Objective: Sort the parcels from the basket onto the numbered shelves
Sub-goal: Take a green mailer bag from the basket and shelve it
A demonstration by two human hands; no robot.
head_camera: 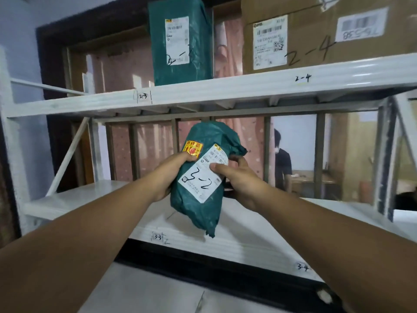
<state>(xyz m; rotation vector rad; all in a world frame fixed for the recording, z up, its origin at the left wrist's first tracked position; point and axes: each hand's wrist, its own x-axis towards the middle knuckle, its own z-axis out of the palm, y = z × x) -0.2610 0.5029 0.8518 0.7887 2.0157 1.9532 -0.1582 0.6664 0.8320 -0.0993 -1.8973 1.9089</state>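
Note:
A green plastic-wrapped parcel (pixel 203 177) is held up in front of the white shelf rack. Its white label reads 3-2 in black marker, and a yellow-red sticker sits near its top left. My left hand (pixel 169 175) grips its left side with the thumb by the sticker. My right hand (pixel 237 179) grips the right side, thumb on the label. The parcel hangs above the lower shelf (pixel 74 197), whose front edge bears the marks 3-3 (pixel 158 237) and 3-4 (pixel 302 267). The basket is out of view.
The upper shelf (pixel 225 89), marked 2-3 and 2-4, carries a tall green parcel (pixel 180 41) and a large cardboard box (pixel 327 32) with 2-4 written on it. Behind the rack stands a person in dark clothes (pixel 282 163). A dark door frame (pixel 52 86) is at left.

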